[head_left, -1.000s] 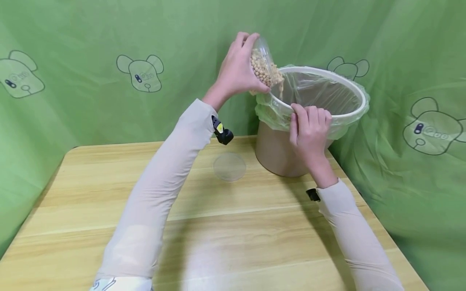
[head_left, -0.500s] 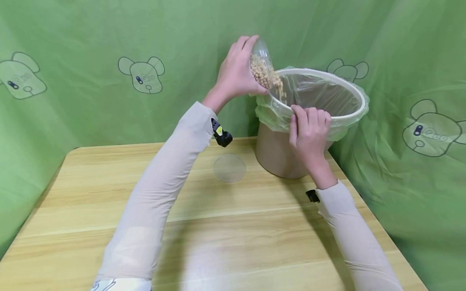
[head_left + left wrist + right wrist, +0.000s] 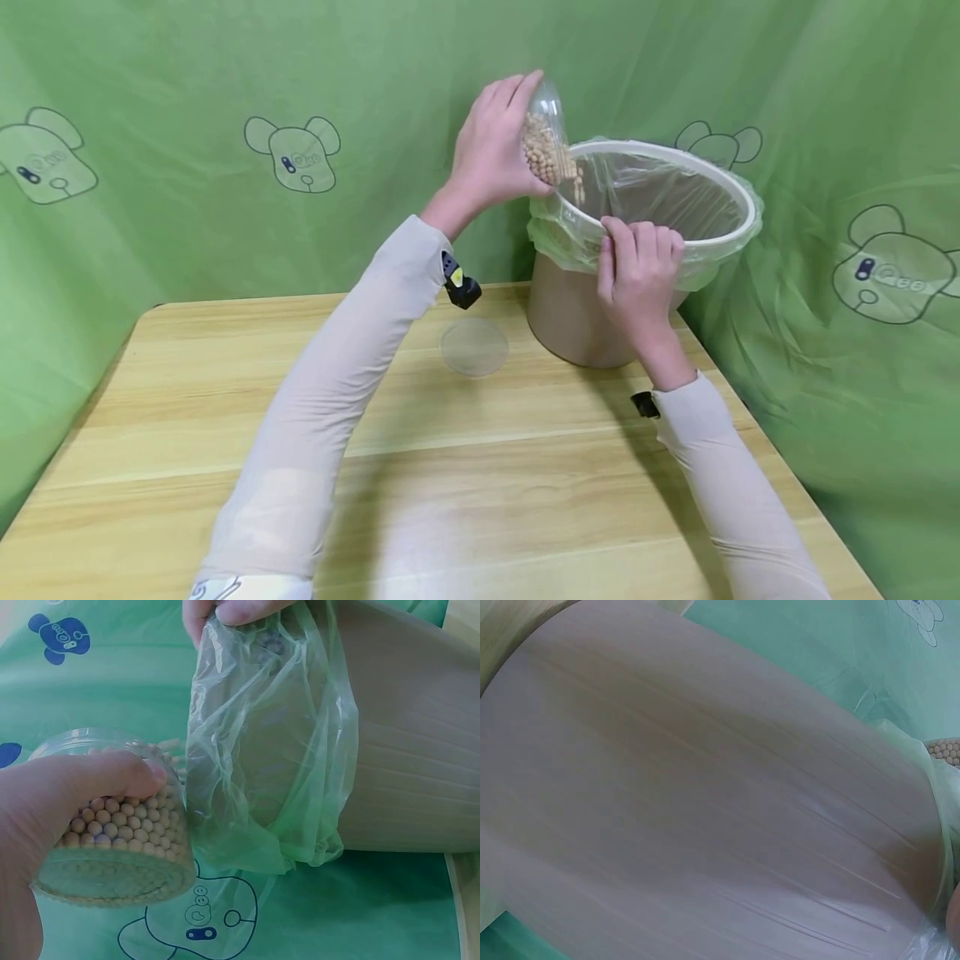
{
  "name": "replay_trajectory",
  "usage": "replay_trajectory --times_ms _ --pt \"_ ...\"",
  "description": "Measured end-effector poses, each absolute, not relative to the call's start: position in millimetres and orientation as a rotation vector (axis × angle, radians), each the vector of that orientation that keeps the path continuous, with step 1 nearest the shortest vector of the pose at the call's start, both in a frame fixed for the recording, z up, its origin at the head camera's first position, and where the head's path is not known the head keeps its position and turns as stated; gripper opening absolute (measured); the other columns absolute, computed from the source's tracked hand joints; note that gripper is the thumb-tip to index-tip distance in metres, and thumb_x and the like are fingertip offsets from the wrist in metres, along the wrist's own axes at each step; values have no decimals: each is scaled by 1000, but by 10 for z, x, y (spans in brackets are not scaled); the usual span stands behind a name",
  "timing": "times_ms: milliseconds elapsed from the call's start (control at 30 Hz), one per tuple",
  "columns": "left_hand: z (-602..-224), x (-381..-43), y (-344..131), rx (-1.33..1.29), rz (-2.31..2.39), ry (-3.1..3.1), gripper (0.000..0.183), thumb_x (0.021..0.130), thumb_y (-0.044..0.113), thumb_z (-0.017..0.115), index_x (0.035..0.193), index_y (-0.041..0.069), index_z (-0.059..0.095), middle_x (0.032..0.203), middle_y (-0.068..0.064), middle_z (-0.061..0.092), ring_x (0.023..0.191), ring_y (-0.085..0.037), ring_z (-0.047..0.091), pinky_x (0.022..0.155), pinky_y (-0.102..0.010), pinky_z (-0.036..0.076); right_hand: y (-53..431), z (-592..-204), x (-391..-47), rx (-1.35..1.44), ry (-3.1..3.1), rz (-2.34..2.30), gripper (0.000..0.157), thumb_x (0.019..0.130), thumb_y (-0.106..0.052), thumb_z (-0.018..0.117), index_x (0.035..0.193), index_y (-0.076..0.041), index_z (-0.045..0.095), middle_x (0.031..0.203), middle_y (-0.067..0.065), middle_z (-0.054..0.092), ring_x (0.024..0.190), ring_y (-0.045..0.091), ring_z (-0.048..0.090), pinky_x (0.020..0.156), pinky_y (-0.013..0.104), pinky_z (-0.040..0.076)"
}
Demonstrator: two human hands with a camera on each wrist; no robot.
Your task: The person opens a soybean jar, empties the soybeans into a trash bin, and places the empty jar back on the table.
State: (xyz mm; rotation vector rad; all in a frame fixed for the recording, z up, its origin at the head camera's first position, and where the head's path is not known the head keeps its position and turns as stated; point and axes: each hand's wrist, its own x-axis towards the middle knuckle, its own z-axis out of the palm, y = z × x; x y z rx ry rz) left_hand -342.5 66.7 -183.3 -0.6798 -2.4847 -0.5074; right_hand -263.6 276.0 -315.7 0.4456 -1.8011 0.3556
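In the head view my left hand [image 3: 491,150] grips a clear plastic jar [image 3: 546,104], tipped sideways at the left rim of a trash can [image 3: 581,308]. Small round beige pieces [image 3: 540,150], like dried soybeans, fill part of the jar and spill from its mouth into the can. My left thumb [image 3: 124,771] lies across the jar wall in the left wrist view. The can's white rim wears a pale green plastic liner [image 3: 555,237] folded down outside. My right hand [image 3: 637,271] holds the front of that rim, fingers bent over it.
A clear round lid [image 3: 474,346] lies flat on the wooden table [image 3: 465,492], left of the can. Green cloth [image 3: 390,75] with printed bear heads hangs behind and at both sides. The can stands near the table's far right corner.
Round pieces keep falling from the jar, and the stream is thinner now. The left hand and jar have shifted slightly right and tipped a little more. The right hand stays on the rim.
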Motion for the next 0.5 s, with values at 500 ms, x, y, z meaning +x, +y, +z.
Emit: replay_trajectory --times_ms 500 --pt "-1848 -3401 685 -731 -335 -2437 130 65 54 90 164 15 16 168 -2 27 155 -19 23 131 -29 4 2737 -3162 -2613 446 -1799 365 24 101 -14 53 115 -1 67 89 22 57 85 42 46 85 56 35"
